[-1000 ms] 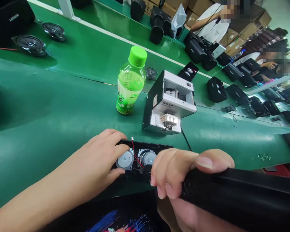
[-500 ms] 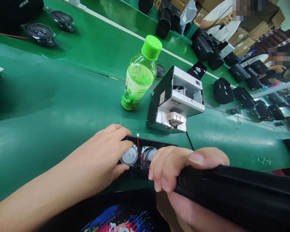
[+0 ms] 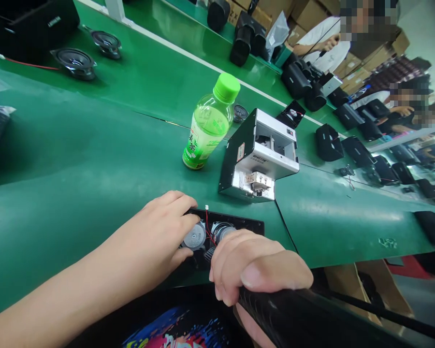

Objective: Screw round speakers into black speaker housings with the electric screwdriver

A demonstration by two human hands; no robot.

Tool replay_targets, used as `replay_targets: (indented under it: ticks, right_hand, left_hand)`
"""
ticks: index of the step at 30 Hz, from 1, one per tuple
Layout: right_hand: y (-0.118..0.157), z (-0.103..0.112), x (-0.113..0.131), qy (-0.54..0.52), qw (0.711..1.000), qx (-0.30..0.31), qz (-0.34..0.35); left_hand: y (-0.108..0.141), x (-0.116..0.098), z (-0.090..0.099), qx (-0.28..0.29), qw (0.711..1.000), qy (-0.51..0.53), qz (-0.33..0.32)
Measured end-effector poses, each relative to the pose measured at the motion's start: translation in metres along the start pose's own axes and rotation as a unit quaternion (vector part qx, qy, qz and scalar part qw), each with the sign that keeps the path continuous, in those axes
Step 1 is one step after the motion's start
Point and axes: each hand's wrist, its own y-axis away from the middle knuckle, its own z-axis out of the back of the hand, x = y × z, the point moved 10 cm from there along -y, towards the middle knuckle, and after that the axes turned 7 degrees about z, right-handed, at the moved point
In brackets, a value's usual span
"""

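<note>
My left hand (image 3: 168,227) grips the left end of a black speaker panel (image 3: 252,225), its fingers over the far edge and the thumb near the front. Under those fingers shows the round grey back of a speaker driver (image 3: 195,237). A second driver (image 3: 221,230) sits beside it, partly covered by my right hand (image 3: 259,263). That hand is wrapped round a thick black electric screwdriver (image 3: 300,314) held slantwise; its tip is hidden behind my fingers. Between the drivers, a red wire with a white plug (image 3: 207,208) sticks up past the panel's far edge.
Behind the panel stand a silver-black screw feeder (image 3: 259,162) and a green tea bottle (image 3: 207,130). Loose speakers (image 3: 76,63) and a black case (image 3: 29,24) lie at far left. Black speaker boxes (image 3: 328,142) and people are at right. Clear bits (image 3: 387,242) lie near the edge.
My right hand and the screwdriver have moved left and down, and the screwdriver's rear end has swung lower. My left hand stays on the panel. The view has shifted slightly.
</note>
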Motion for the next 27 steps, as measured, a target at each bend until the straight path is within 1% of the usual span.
replay_targets:
  ticks: [3, 6, 8, 10, 13, 14, 16, 17, 19, 20, 22, 24, 25, 26, 27]
  right_hand:
    - [-0.020, -0.005, -0.008, -0.005, 0.999, 0.033, -0.035]
    - [-0.042, -0.001, -0.015, -0.003, 0.999, 0.023, -0.041]
    - [-0.044, 0.003, -0.021, -0.004, 0.999, 0.012, -0.043]
    - [-0.031, 0.007, -0.029, -0.016, 0.999, 0.000, -0.046]
    - [0.003, 0.010, -0.038, -0.067, 0.997, -0.028, -0.029]
    - [0.012, 0.010, -0.038, -0.082, 0.996, -0.032, -0.018]
    - [0.021, 0.016, -0.029, -0.094, 0.994, -0.057, 0.010]
    - [0.020, 0.024, -0.020, -0.091, 0.992, -0.081, 0.023]
    - [0.008, 0.047, 0.002, -0.082, 0.986, -0.139, 0.040]
    - [-0.002, 0.061, 0.013, -0.077, 0.981, -0.169, 0.048]
    - [-0.030, 0.090, 0.030, -0.060, 0.975, -0.205, 0.064]
    - [-0.058, 0.116, 0.036, -0.032, 0.966, -0.233, 0.111]
    - [-0.070, 0.125, 0.037, -0.015, 0.959, -0.239, 0.150]
    - [-0.080, 0.132, 0.035, 0.001, 0.952, -0.243, 0.188]
    - [-0.089, 0.136, 0.028, 0.015, 0.949, -0.239, 0.205]
  left_hand:
    - [-0.001, 0.000, 0.001, 0.009, 1.000, -0.003, 0.009]
    - [0.000, 0.002, 0.000, 0.009, 1.000, 0.003, 0.018]
    - [0.003, 0.006, -0.001, 0.000, 1.000, 0.011, 0.020]
    - [0.005, 0.009, -0.003, -0.010, 1.000, 0.021, 0.018]
    - [0.007, 0.013, -0.003, -0.028, 0.999, 0.030, 0.008]
    - [0.006, 0.014, -0.003, -0.033, 0.999, 0.031, 0.005]
    - [0.005, 0.017, -0.001, -0.038, 0.999, 0.036, 0.001]
    - [0.005, 0.018, -0.001, -0.036, 0.999, 0.041, 0.001]
    - [0.005, 0.022, -0.001, -0.029, 0.998, 0.054, 0.002]
    - [0.005, 0.025, -0.001, -0.028, 0.998, 0.059, 0.003]
    - [0.005, 0.029, -0.001, -0.035, 0.997, 0.062, 0.006]
    - [0.005, 0.030, -0.002, -0.046, 0.997, 0.059, 0.005]
    - [0.004, 0.030, -0.004, -0.049, 0.997, 0.058, 0.002]
    - [0.002, 0.027, -0.005, -0.050, 0.997, 0.059, -0.002]
    - [0.001, 0.025, -0.008, -0.049, 0.997, 0.061, -0.006]
